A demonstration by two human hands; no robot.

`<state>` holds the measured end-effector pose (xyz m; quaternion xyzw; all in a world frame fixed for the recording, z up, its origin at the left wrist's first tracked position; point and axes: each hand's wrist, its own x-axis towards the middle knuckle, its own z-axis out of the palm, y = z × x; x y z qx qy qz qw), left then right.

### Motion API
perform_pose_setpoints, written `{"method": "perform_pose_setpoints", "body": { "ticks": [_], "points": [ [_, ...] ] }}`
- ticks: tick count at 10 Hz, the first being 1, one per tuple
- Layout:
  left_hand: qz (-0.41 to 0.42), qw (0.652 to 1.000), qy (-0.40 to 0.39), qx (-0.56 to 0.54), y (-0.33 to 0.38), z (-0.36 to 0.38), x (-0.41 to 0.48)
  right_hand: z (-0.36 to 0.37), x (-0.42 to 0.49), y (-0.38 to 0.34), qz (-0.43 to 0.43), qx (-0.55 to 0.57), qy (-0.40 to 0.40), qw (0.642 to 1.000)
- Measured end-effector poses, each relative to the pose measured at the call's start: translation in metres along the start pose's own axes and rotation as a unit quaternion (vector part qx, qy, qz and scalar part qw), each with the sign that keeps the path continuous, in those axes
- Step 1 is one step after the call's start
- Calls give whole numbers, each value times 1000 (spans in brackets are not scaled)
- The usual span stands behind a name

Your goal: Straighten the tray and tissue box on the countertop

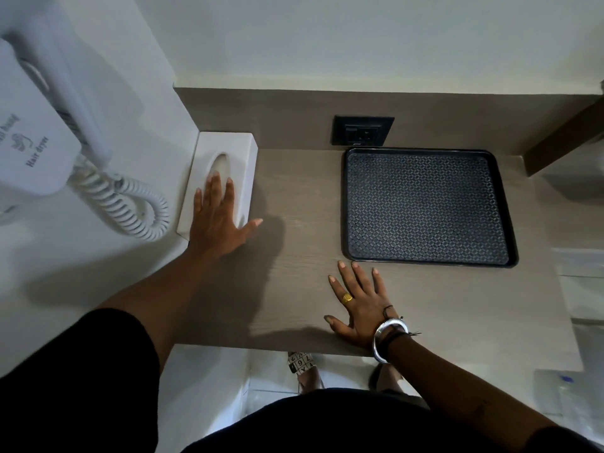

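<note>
A white tissue box point(225, 148) with an oval slot lies at the back left of the wood-grain countertop point(300, 223), against the left wall. My left hand point(219, 220) rests flat on the box's near end, fingers spread and reaching the slot. A black patterned tray point(428, 259) lies at the back right, close to the back wall, its edges roughly parallel to the counter. My right hand point(362, 305) lies flat on the counter just in front of the tray's near left corner, fingers apart, not touching the tray.
A white wall-mounted hair dryer point(39, 125) with a coiled cord point(130, 204) hangs on the left wall beside the tissue box. A black power socket point(362, 130) sits on the back wall above the tray. The counter's front edge runs under my right wrist.
</note>
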<state>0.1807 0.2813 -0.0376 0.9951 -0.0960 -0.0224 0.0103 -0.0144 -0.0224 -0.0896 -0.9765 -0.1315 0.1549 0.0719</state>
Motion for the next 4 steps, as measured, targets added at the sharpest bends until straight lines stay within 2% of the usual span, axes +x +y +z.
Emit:
{"method": "perform_pose_setpoints", "body": {
  "ticks": [3,4],
  "points": [
    [-4,1000,-23,-5,2,-11,-4,-12,0,-2,-2,-2,-5,1000],
    [8,999,20,-29,18,-29,-5,-13,-9,-5,-3,32,13,999]
  ]
}}
